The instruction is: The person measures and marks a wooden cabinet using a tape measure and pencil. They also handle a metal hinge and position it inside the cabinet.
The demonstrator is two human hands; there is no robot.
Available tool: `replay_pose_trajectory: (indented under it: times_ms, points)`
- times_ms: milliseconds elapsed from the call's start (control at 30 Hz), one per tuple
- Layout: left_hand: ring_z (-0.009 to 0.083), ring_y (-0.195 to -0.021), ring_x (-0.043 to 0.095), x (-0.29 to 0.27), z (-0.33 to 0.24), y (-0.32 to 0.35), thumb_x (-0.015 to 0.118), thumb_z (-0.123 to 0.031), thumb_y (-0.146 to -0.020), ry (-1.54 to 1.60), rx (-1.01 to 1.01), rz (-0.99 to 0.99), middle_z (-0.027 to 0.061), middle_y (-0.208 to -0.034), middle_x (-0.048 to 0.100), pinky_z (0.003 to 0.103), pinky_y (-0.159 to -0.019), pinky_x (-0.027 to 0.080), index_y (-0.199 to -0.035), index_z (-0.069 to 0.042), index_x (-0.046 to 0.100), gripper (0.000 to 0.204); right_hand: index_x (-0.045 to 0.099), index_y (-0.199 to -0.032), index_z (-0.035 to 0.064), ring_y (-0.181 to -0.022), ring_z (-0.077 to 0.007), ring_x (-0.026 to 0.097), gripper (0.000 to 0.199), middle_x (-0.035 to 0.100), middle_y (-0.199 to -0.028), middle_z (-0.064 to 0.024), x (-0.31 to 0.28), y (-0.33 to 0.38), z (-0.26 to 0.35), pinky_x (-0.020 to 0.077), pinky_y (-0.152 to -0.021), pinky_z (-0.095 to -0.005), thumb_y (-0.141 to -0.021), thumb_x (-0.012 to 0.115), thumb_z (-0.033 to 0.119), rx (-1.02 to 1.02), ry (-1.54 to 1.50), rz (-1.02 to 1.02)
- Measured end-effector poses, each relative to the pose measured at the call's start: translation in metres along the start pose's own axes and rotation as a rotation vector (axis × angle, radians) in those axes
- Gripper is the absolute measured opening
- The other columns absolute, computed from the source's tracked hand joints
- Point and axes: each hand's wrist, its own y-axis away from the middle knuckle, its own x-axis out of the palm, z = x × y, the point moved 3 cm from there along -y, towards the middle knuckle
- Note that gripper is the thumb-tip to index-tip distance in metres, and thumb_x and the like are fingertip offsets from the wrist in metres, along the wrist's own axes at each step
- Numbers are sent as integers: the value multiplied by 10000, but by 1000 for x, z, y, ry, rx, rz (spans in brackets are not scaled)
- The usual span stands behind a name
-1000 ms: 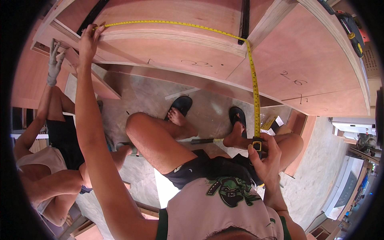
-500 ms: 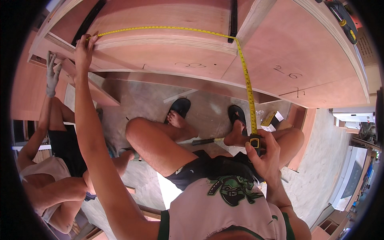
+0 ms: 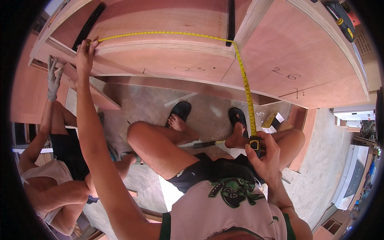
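A yellow tape measure [image 3: 247, 90] stretches along the front edge of a pinkish plywood cabinet [image 3: 160, 56]. It bends at a divider [image 3: 252, 24] and slants down toward me. At the far left, my left hand [image 3: 85, 58] is closed in a pinch on the blade's end, beside a black drawer slide [image 3: 90, 26]. My right hand [image 3: 265, 156] is wrapped round the dark tape case in front of my lap. Another black slide [image 3: 231, 20] stands where the blade bends. Handwritten marks show on the cabinet's panel.
At the left a co-worker sits with a gloved hand [image 3: 53, 80] raised by the cabinet. A hammer [image 3: 208, 143] lies on the floor between my feet, and a small yellow-and-black box [image 3: 273, 122] near my right foot. A yellow-and-black tool [image 3: 341, 22] rests on top at the right.
The cabinet and the tape's upper run sit slightly lower in the picture. Both my hands keep the same hold on the tape measure.
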Motion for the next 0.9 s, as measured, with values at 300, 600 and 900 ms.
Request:
replay_pose_trajectory:
  times_ms: [300,600,900]
  points:
    - [390,-949,630,0,-5,1,622,-484,-978,36,-28,-22,206,-1007,651,461,-812,497,-1139,-65,653,449,578,-1171,-63,-832,-302,668,481,640,-964,-207,0,0,2,537,-761,-375,-824,781,201,-17,0,-5]
    - [385,-950,627,4,4,-1,609,-512,-979,48,-22,-10,207,-992,651,463,-829,491,-1133,-44,650,495,577,-1168,-73,-829,-301,668,486,636,-960,-211,0,-1,2,538,-761,-373,-823,776,205,-25,-3,-4]
    - [391,-969,625,2,-2,-1,612,-501,-984,52,-45,12,214,-1019,653,458,-850,487,-1139,-40,650,487,579,-1133,-67,-811,-300,664,465,633,-939,-207,-1,0,3,536,-748,-374,-815,781,206,-48,6,-24]
